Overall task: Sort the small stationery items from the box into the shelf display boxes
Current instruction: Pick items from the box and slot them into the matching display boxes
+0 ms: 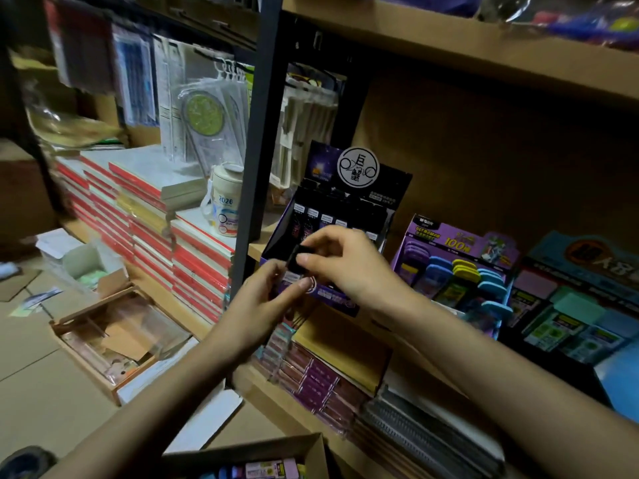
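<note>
Both my hands meet in front of a black and purple display box [340, 209] on the shelf. My right hand [349, 264] pinches the top of a small black packaged item [296, 259]. My left hand [266, 299] grips the same item from below, by its white-labelled end. The display box holds a row of similar dark packs standing upright. At the bottom edge, an open cardboard box [276, 454] holds several small colourful stationery items.
A purple display box [460, 264] of coloured erasers and a teal display box [581, 299] stand to the right on the shelf. A dark upright post [256, 140] divides the shelving. Stacked red-spined notebooks [155, 216] lie at left. Open cartons [114, 337] sit on the floor.
</note>
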`<action>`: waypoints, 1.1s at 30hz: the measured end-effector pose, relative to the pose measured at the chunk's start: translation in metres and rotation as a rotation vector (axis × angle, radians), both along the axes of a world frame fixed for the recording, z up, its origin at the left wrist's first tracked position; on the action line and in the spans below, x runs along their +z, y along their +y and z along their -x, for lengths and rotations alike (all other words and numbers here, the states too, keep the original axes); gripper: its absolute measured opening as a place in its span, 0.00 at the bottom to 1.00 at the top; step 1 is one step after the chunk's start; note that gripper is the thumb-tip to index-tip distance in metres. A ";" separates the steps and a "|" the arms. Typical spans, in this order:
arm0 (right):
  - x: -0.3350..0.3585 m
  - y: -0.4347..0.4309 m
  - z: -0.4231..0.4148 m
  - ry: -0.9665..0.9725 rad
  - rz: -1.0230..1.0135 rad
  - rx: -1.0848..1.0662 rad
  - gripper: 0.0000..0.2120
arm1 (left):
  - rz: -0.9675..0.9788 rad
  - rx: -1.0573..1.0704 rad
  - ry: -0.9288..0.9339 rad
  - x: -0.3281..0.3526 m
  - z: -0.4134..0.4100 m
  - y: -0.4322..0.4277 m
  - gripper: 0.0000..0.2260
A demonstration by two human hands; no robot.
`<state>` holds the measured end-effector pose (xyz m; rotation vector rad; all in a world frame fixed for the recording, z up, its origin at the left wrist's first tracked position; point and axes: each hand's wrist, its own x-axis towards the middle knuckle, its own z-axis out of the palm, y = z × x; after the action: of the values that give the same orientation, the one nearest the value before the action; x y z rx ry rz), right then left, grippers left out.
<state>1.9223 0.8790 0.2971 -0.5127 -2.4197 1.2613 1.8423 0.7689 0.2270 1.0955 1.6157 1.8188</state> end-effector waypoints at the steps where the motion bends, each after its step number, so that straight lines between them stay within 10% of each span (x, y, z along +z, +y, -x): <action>1: 0.006 0.004 0.006 0.023 0.016 -0.016 0.05 | -0.014 -0.006 0.020 0.006 0.005 0.004 0.13; 9: 0.050 0.066 0.058 0.243 -0.267 -0.265 0.09 | 0.139 0.326 0.345 -0.016 0.074 0.028 0.27; 15: 0.022 0.074 0.086 0.152 -0.404 -0.264 0.05 | 0.189 0.179 0.205 -0.042 0.077 0.040 0.37; 33: 0.014 0.078 0.091 0.119 -0.460 -0.249 0.05 | 0.161 0.118 0.231 -0.049 0.087 0.029 0.22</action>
<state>1.8312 0.9570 0.3108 -0.5593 -2.3503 0.5896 1.7549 0.7983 0.1777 1.1949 1.9614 1.6467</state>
